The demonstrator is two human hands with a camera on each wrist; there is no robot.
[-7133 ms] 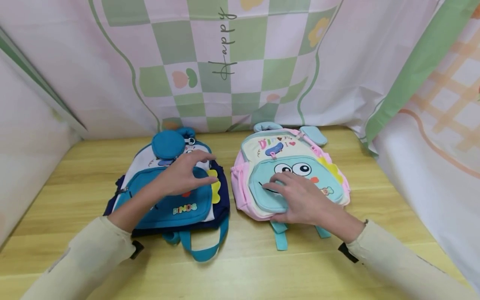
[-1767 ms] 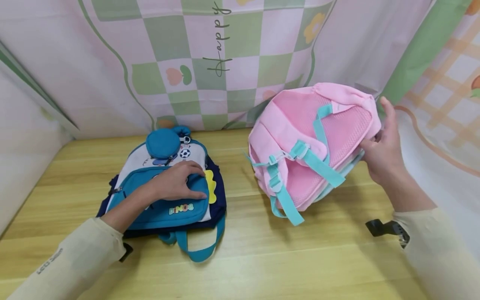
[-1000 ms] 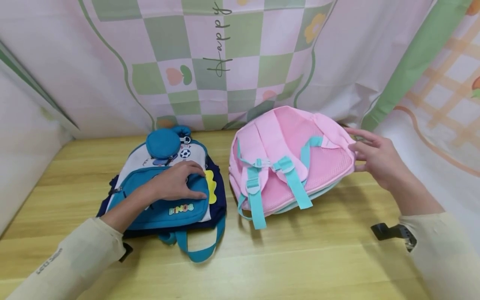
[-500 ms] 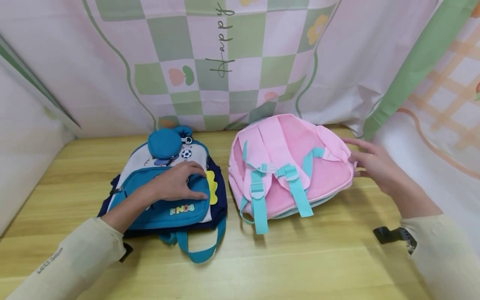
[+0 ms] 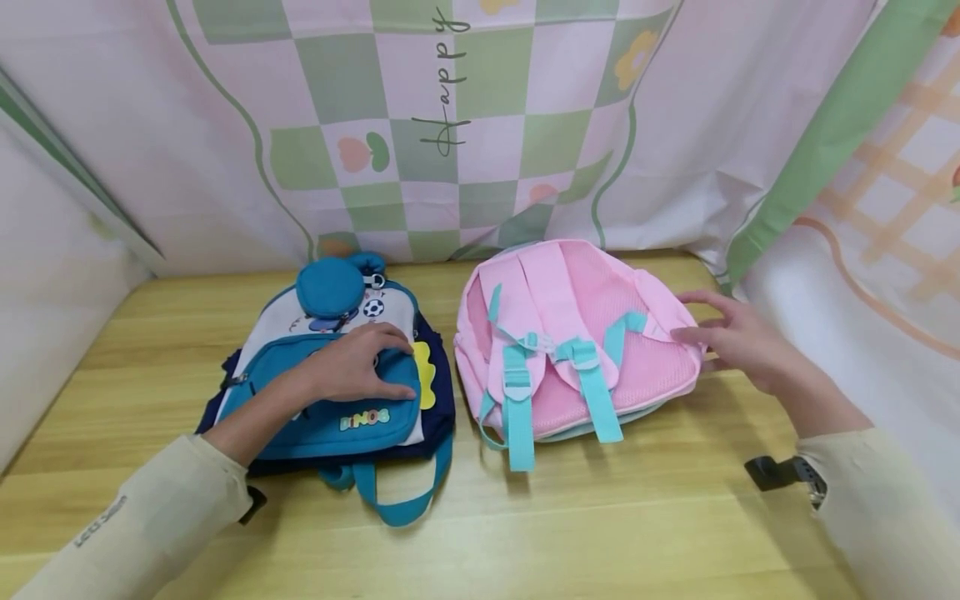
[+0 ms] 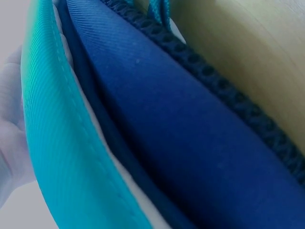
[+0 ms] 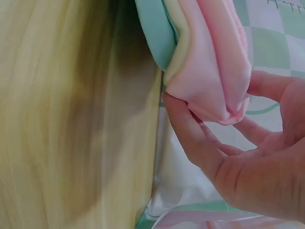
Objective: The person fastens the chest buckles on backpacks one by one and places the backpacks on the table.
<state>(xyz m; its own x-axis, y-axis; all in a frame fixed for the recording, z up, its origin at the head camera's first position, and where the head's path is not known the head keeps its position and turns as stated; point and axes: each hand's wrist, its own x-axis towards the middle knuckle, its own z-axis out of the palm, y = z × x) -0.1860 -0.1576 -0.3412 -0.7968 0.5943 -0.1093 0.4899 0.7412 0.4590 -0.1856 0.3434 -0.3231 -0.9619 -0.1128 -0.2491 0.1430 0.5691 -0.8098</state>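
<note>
A blue backpack with a teal front pocket lies front up on the left of the table. My left hand rests on that pocket, fingers loosely bent. In the left wrist view the backpack's navy side panel fills most of the picture, and part of the hand shows behind the teal pocket. To the right lies a pink backpack, back panel up, with its straps and turquoise webbing showing. My right hand holds its right end; in the right wrist view the thumb and fingers span the pink corner.
Both backpacks lie on a wooden table, side by side. A round teal pouch sits at the blue backpack's top left. A printed curtain hangs behind, and white fabric closes off both sides.
The pink backpack was front up at first. It was then lifted and turned over by my right hand, and has since lowered to the table. My left hand came down onto the blue backpack.
</note>
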